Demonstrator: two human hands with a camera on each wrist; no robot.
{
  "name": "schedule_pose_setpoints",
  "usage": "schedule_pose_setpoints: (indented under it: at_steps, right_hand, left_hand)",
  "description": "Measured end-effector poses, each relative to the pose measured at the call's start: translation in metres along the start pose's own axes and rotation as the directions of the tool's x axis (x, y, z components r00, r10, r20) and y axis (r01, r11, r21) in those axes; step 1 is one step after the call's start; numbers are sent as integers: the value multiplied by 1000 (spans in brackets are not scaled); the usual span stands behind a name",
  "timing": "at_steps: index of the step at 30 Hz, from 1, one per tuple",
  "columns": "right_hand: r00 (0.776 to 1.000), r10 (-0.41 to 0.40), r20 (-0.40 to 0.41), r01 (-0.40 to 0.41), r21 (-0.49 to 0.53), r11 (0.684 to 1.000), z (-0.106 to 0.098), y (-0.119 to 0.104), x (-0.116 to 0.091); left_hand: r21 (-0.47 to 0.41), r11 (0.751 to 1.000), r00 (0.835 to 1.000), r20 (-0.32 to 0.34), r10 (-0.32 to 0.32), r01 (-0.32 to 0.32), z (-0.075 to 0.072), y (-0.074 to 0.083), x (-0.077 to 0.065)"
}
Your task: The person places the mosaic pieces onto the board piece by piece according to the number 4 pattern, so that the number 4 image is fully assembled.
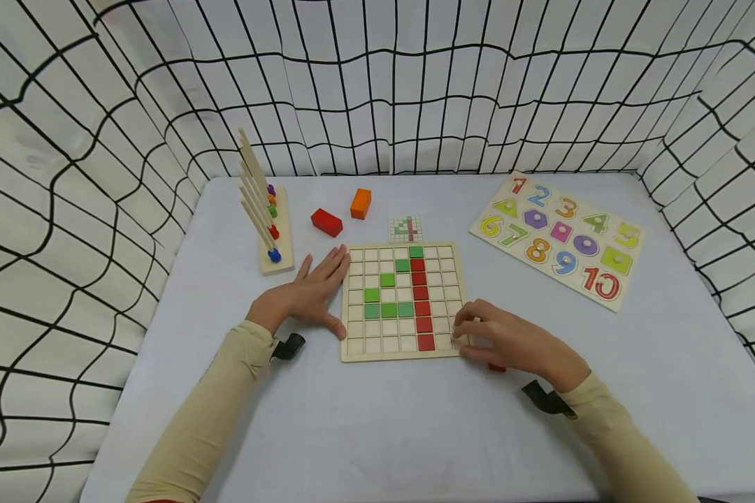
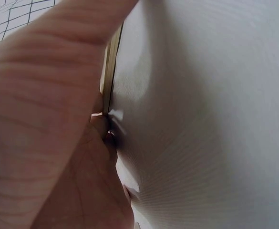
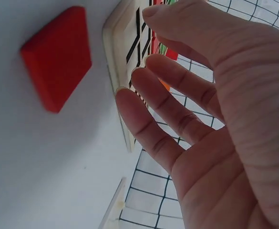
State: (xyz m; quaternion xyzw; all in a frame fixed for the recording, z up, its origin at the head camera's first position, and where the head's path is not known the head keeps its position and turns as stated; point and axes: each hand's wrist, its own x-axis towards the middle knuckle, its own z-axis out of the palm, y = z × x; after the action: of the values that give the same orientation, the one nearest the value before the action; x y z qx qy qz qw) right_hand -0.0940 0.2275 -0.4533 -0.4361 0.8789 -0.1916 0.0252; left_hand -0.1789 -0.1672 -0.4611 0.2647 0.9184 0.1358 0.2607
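Observation:
A wooden grid board (image 1: 384, 357) lies flat on the table, with a column of red tiles (image 1: 421, 293) and several green tiles (image 1: 386, 280) in its cells. My left hand (image 1: 311, 293) rests along the board's left edge, fingers spread and straight; the left wrist view shows the board's side edge (image 2: 111, 71) against it. Over the lower right corner of the board hovers my right hand (image 1: 500, 334), its fingers loosely bent with nothing visible between them. One loose red tile (image 3: 58, 59) lies on the table beside that hand, mostly covered by it in the head view.
Behind the board lies a small pattern card (image 1: 405, 229). A red block (image 1: 327, 222) and an orange block (image 1: 361, 204) are farther back. At the left stands a peg rack (image 1: 283, 237) with coloured beads; a number puzzle board (image 1: 560, 237) lies right. Black netting (image 1: 377, 98) surrounds the table.

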Motion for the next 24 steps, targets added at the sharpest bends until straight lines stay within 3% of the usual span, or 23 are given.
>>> schedule_pose_setpoints:
  at_steps: [8,15,24]
  right_hand:
    - [998,55,-6,-55,-16,998,-2,6,-20]
    - [989,141,52,-142,35,989,-5,7,-36]
    - [986,152,62,-156,61,986,-2,8,-50]
  left_hand:
    - [5,1000,1000,1,-1,1,1,-1,0]
    - [21,1000,1000,-14,18,-17,4,-6,3]
    - [27,999,1000,-16,21,-20,5,-6,3]
